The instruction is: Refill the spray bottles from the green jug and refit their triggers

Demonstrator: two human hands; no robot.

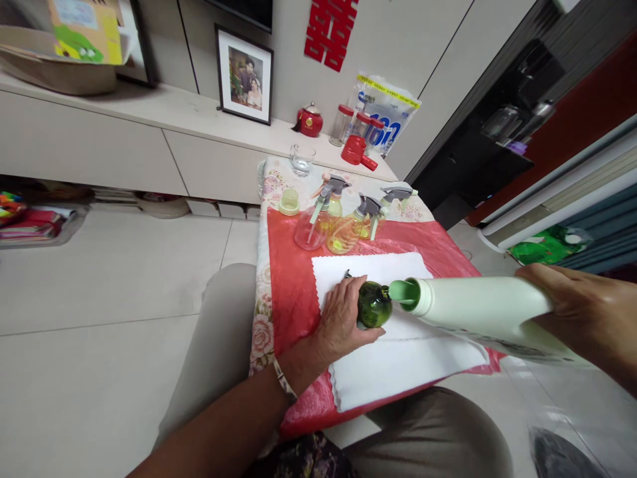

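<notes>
Small green bottle (374, 305) stands upright on a white towel (398, 365), near the towel's middle. The left hand (343, 318) steadies it, fingers wrapped around its round body, apparently so that it cannot tip. The right hand (577, 312) grips the back end of one large pale green jug (478, 309), fingers closed on it. The jug lies almost level above the towel's right side, and its spout touches the small bottle's mouth, seemingly so that liquid can run from one to the other. The towel probably serves to catch drips. It lies on a red cloth (293, 279) that covers the small worktop (261, 332).

Beyond the towel's far edge stand three spray bottles (343, 232), close together, each with a trigger head. One loose green cap (289, 201) sits beyond the towel's far left corner, and one drinking glass (301, 159) stands farther back still.
</notes>
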